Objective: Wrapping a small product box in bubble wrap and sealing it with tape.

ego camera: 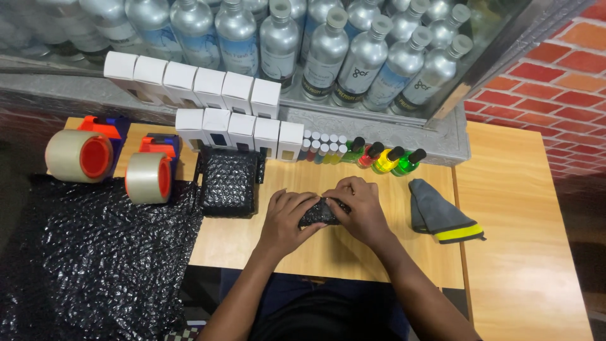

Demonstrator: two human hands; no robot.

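- Left hand [287,218] and right hand [360,208] both clasp a small black bubble-wrapped bundle [320,213] at the frame's centre, on the wooden table [379,252].
- Black bubble-wrap stack [228,182] lies just left.
- Grey cloth [437,215] lies right.

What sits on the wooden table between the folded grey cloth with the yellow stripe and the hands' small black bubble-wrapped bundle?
Only the right hand; otherwise bare wooden table separates the bundle from the grey cloth, in the head view.
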